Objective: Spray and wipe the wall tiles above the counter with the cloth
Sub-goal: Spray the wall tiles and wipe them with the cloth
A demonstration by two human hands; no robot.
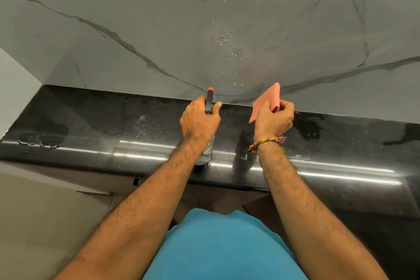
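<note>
My left hand [198, 120] grips a spray bottle [209, 102] with a black head and a red nozzle tip that points at the wall; its clear body shows below my wrist, above the counter. My right hand [273, 120] holds a folded pink cloth [266, 100] upright, close to the wall. The grey marble-look wall tiles [136, 18] carry droplets and thin runs of spray [227, 52] straight above the bottle and higher up to the right.
A glossy black counter [91, 125] runs left to right under the tiles, with wet patches at the left and right. A side wall [13, 88] closes the left end. Beige cabinet fronts [45, 223] sit below.
</note>
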